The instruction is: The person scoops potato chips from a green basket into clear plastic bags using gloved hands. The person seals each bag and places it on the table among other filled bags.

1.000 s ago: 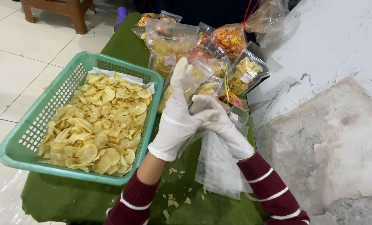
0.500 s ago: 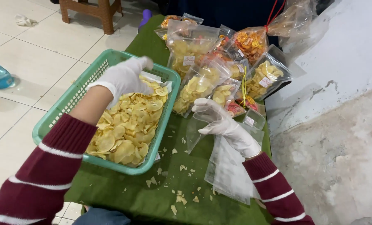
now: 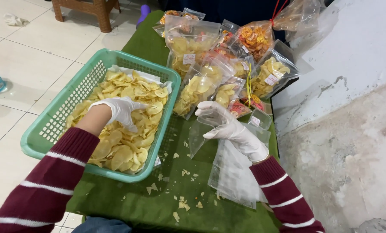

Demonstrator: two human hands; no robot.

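A gloved left hand [image 3: 123, 111] digs into a heap of pale yellow chips [image 3: 123, 125], its grip curled down among the slices, though whether it has closed on any cannot be told. The chips fill a green plastic basket [image 3: 41, 142] lined with white paper, set at the near left of the worktop [image 3: 128, 203] where that hand drops straight into it.

The gloved right hand [image 3: 231, 127] pinches 1 empty clear pouch [image 3: 201, 136] by its upper edge just right of the basket, its mouth facing the chips; the grip is clenched on the film. Under that wrist lies a flat stack of spare pouches [image 3: 236, 177], close enough to draw from without stretching.

Filled, labelled chip packets [image 3: 193, 88] lean in overlapping rows at the far side, with 1 tied bag of orange snacks [image 3: 255, 39] behind them, kept clear of the filling spot. Both sleeves are maroon with white stripes.

The worktop wears a green cloth scattered with chip crumbs [image 3: 182, 203] near the front. To the left is pale tiled floor [image 3: 33, 51], with a wooden stool [image 3: 89, 8] at the far edge and a blue object at the left margin. On the right stands a rough, patchy grey-white wall [image 3: 352, 129].
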